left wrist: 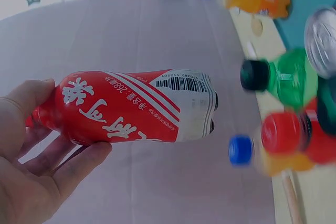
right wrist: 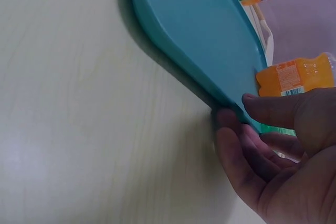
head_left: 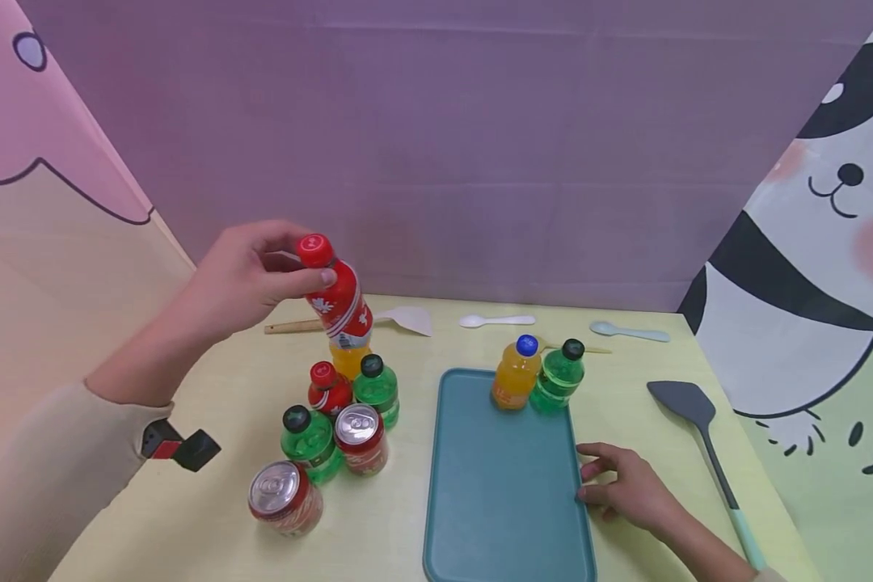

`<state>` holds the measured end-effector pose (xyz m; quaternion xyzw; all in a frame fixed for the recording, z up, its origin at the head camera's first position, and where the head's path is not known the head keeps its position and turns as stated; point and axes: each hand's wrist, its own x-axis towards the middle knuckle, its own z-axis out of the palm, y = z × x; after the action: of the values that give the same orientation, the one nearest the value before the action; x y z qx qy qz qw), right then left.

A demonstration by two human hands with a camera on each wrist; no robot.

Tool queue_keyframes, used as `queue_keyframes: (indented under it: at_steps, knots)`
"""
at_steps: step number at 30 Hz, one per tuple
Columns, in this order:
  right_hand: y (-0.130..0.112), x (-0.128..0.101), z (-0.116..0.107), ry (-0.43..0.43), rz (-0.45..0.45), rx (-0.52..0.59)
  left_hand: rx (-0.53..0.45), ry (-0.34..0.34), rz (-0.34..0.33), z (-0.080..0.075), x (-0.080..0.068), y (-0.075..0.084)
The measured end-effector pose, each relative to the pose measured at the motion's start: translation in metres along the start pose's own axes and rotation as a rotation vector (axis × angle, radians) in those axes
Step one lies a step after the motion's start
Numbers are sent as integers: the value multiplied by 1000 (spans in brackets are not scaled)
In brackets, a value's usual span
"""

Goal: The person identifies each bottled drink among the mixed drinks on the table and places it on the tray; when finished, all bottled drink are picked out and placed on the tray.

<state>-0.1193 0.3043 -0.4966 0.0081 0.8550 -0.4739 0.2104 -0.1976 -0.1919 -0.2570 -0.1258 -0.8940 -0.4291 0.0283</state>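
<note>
My left hand (head_left: 242, 273) grips a red-labelled cola bottle (head_left: 343, 303) near its neck, upright and raised above the left group of drinks. In the left wrist view the bottle's dark base (left wrist: 214, 114) shows free of any surface. Behind it stands an orange soda bottle (head_left: 350, 361), partly hidden. A smaller-looking red-capped bottle (head_left: 330, 390), two green bottles (head_left: 309, 446) and two red cans (head_left: 285, 499) are grouped below. My right hand (head_left: 631, 487) holds the right edge of a blue-green tray (head_left: 509, 501), thumb at the rim. An orange bottle (head_left: 516, 373) and a green bottle (head_left: 557, 378) stand at the tray's far right corner.
Along the back lie a pale spatula (head_left: 407, 320) with a wooden handle, a white spoon (head_left: 496, 321), a yellow utensil (head_left: 592, 350) and a light blue spoon (head_left: 629, 332). A dark turner (head_left: 698, 412) lies right of the tray. A purple cloth backdrop (head_left: 451, 162) rises behind the table.
</note>
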Motion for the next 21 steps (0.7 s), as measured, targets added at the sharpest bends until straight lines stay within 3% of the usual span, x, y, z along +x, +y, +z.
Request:
queue_keyframes:
  at_steps: [10,16,21]
  knots:
    - [2,-7,3,-25,7,42,-92,-128,46,63,33,24]
    - [2,-9,4,-21,5,60,-92,-212,8,101,48,28]
    - [4,-9,5,-28,4,60,-59,-244,-11,129,56,26]
